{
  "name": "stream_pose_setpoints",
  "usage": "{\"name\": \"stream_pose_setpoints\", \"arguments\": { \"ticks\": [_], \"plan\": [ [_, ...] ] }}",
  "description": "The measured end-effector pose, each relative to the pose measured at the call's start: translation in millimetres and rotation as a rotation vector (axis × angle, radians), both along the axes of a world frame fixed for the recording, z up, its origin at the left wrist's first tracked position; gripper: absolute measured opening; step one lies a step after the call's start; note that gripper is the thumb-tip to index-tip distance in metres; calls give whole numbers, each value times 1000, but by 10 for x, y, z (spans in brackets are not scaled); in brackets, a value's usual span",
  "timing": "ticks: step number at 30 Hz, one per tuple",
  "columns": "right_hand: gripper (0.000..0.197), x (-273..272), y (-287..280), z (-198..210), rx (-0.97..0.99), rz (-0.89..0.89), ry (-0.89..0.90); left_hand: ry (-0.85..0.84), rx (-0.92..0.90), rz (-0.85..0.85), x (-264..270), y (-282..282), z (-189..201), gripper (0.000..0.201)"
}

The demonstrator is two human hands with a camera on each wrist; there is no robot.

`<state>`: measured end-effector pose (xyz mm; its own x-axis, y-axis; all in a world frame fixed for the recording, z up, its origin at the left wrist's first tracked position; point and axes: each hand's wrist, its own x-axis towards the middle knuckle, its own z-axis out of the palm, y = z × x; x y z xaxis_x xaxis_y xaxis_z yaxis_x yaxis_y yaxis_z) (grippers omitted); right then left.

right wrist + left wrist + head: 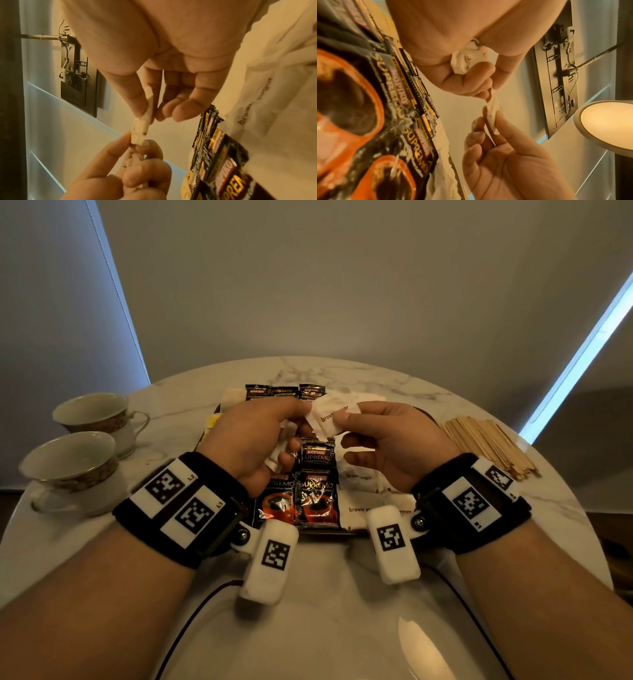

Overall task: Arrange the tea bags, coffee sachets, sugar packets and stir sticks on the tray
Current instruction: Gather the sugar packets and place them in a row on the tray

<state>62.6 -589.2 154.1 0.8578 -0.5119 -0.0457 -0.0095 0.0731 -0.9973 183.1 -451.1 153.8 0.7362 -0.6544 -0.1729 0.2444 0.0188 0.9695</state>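
Both hands hover over the dark tray [205,436]. My left hand [306,409] grips a bunch of white brown-sugar packets [467,62] in its palm. Its thumb and forefinger also pinch one end of a single sugar packet [329,419]. My right hand [342,416] pinches the other end of that packet [145,119] between thumb and forefinger. Black and orange coffee sachets [315,498] lie in rows on the tray below the hands. More sugar packets [359,510] lie on the tray's right side. Wooden stir sticks [489,446] are piled on the table to the right.
Two empty teacups [92,416] [72,463] stand at the left of the round marble table [342,611]. More coffee sachets [284,391] and white packets [359,397] lie at the tray's far end. Something yellow [214,421] shows at the tray's left edge.
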Motion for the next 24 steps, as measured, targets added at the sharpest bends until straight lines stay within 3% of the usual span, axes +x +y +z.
{"name": "stream_pose_setpoints", "arguments": {
  "ticks": [3,7,12,20,24],
  "plan": [
    [12,-1,-1,-22,-59,25,20,-50,-10,36,4,-1,-14,17],
    [10,-5,6,-10,-13,3,-22,-150,-7,-74,-48,31,-30,41],
    [10,15,-23,-3,36,-77,-41,-197,66,-83,-32,44,-55,8],
    [6,-25,-111,21,-180,-94,16,-102,2,-53,-43,-2,-47,9],
    [13,-44,-209,129,-131,-141,88,-8,-3,-44,-22,-3,-15,20]
  ]
}}
